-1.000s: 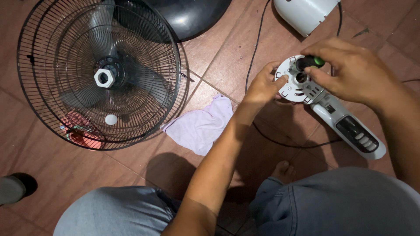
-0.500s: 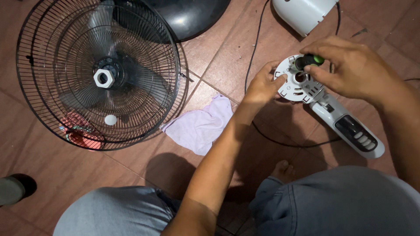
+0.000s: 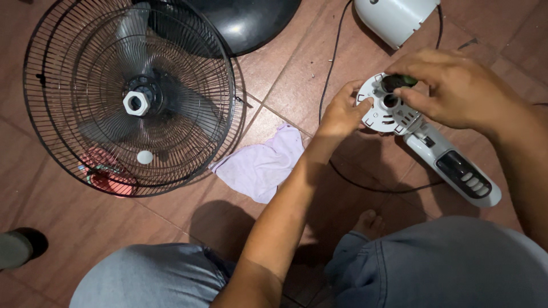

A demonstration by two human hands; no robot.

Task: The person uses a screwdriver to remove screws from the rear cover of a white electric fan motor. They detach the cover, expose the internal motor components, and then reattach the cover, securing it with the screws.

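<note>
Screwdriver (image 3: 398, 81) gripped in right hand (image 3: 456, 88), left hand (image 3: 342, 114) steadying fan housing (image 3: 394, 117)

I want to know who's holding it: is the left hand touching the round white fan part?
Touching. The head view shows the left hand with fingertips pressed on the rim of the round white fan part.

White fan control housing (image 3: 434, 151) flat on tiles, green-handled screwdriver (image 3: 398, 81) upright in it.

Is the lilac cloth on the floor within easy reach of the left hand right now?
Probably yes. The left hand steadies the white fan housing, and the lilac cloth lies uncovered on the tiles just beside its forearm, nothing between them.
</note>
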